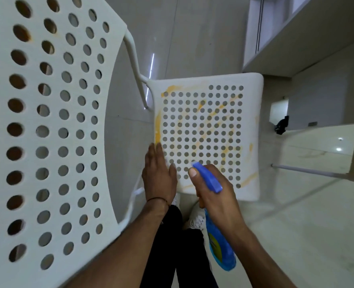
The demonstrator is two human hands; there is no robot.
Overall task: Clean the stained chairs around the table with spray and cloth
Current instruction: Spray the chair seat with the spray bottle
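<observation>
Spray bottle (220, 248) sits in right hand (215, 196), fingers curled round its neck, over near edge of stained chair seat (252, 121). Prob. light, slick plastic, so neck grip suits. Long axis runs near-to-far, nozzle aimed far-left at seat. Left hand (159, 177) lies flat, fingers together, on seat's near-left corner.

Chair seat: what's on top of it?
Orange stains smeared across the chair seat. The left hand lies flat on its near-left corner, hiding that patch. The right hand holds the spray bottle over the near edge.
</observation>
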